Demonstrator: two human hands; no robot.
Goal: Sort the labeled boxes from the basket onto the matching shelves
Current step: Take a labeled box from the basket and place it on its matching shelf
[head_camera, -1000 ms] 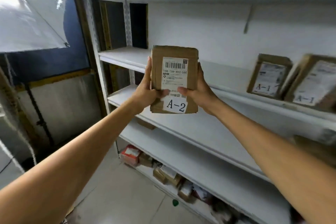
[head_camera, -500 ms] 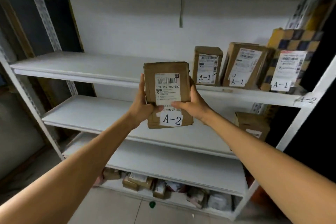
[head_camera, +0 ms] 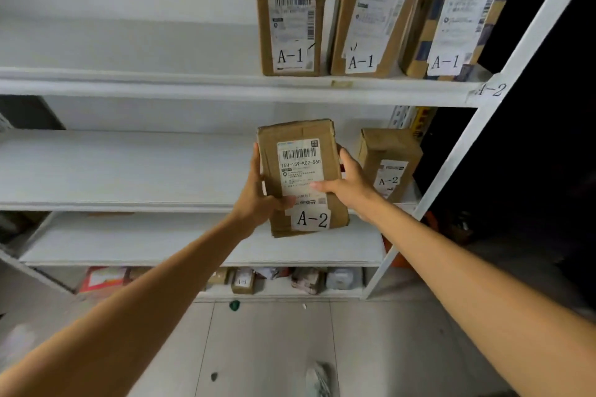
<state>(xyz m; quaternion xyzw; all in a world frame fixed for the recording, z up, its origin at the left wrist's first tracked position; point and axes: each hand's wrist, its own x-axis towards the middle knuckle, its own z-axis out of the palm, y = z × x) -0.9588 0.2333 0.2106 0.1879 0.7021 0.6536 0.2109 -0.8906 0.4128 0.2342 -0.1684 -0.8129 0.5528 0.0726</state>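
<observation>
I hold a brown cardboard box labeled A-2 upright in front of the white rack, level with the second shelf. My left hand grips its left edge and my right hand grips its right edge, thumbs on the front label. Another A-2 box stands on that shelf just right of the held one. A paper tag reading A-2 is stuck on the shelf edge at the right post. On the shelf above stand three boxes labeled A-1.
A white upright post bounds the rack on the right, with dark space beyond. A lower white shelf sits beneath. The bottom shelf holds several small parcels. Tiled floor lies below.
The view has swung right and closer to the rack. The held box has moved down and right, from the A-1 shelf level to the second shelf beside the other A-2 box.
</observation>
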